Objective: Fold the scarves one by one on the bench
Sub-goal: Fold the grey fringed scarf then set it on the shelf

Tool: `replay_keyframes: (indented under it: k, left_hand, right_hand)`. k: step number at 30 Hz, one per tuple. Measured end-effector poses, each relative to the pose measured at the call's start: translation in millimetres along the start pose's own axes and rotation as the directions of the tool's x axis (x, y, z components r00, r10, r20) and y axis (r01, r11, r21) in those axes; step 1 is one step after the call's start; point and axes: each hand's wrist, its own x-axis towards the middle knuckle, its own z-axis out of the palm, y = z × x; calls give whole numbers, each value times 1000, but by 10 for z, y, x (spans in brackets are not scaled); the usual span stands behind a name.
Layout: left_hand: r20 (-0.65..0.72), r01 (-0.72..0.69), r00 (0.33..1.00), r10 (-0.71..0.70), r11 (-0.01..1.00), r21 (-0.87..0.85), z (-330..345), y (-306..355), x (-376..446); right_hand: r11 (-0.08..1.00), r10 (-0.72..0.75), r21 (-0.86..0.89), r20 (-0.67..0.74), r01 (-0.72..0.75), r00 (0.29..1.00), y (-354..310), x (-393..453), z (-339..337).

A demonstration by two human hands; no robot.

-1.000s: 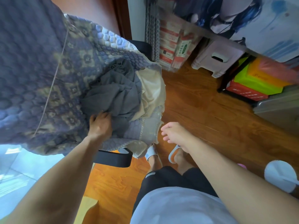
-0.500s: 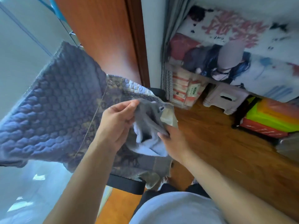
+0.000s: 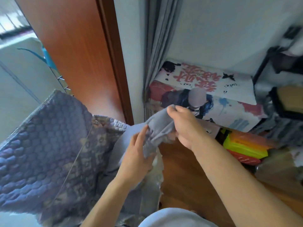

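A grey scarf is lifted in front of me, bunched between both hands. My right hand pinches its upper edge with thumb and fingers curled round the cloth. My left hand holds the lower bunched part, fingers partly straight along the fabric. The rest of the scarf hangs down to the left, over the bench covered by a blue and tan quilted cover. Other scarves are hidden from view.
A wooden door and a grey curtain stand behind. A printed box sits by the wall, with bright yellow, orange and red containers on the wooden floor at right. A dark rack is far right.
The grey scarf has been picked up off the bench and raised. Both hands now hold it higher, and the view has tilted upward towards the wall.
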Motion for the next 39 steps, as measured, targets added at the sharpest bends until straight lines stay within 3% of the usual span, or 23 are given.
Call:
replay_keyframes:
  k: [4,6,8,10,15,18,21,24,26,28,29,31,32,33,34,36,39]
  left_hand:
    - [-165,15,986,-10,999,34,-105,-142,33]
    - [-175,109,975,-141,978,-177,-233,-113,12]
    - [-183,161,949,-255,895,-415,-408,-56,-22]
    - [-193,156,939,-286,851,-502,-569,-8,-36]
    - [-40,216,956,-291,790,-574,-772,167,125]
    - [63,260,964,-256,880,-398,-805,289,243]
    - [255,253,943,-216,960,-121,-869,401,294]
    - [435,120,873,-221,961,248,-1028,505,367]
    - [389,50,895,-217,917,396,-1162,435,494]
    - [94,153,972,-217,878,453,-1371,233,650]
    - [-75,221,975,-209,884,411,-1491,120,706]
    - [-217,210,966,-139,914,348,-1635,-22,769]
    - [-205,166,974,-98,922,350,-1633,-11,783]
    - [-175,109,983,-49,929,354,-1584,55,811]
    - [-137,56,991,-6,931,360,-1512,143,849]
    - [-74,-10,996,41,927,376,-1396,361,929]
    - [-46,-47,996,74,901,431,-1402,611,1093]
  right_hand:
    - [999,-10,34,151,4,988,-183,-46,66]
    - [999,-16,39,130,11,991,-187,-39,83]
    - [997,-34,-74,51,38,998,-131,25,61]
    - [993,-35,-112,13,36,999,-31,64,39]
    - [977,29,213,-28,-22,999,248,122,156]
    - [924,62,378,-14,-53,998,287,108,204]
    - [979,-26,202,16,22,1000,261,95,213]
    - [972,-204,-101,92,213,975,171,53,100]
    - [861,-352,-307,215,405,911,142,11,-122]
    - [713,-317,-498,399,494,861,220,10,-432]
    - [577,-217,-653,455,490,863,306,24,-589]
    - [224,-18,-887,411,404,912,509,135,-884]
    - [109,-11,-939,328,327,945,577,247,-1023]
    - [62,-55,-971,229,232,972,578,353,-1168]
    - [71,-127,-988,125,134,984,509,424,-1297]
    - [237,-336,-971,-115,-34,935,253,539,-1570]
    - [660,-530,-752,-475,-11,702,-302,552,-1892]
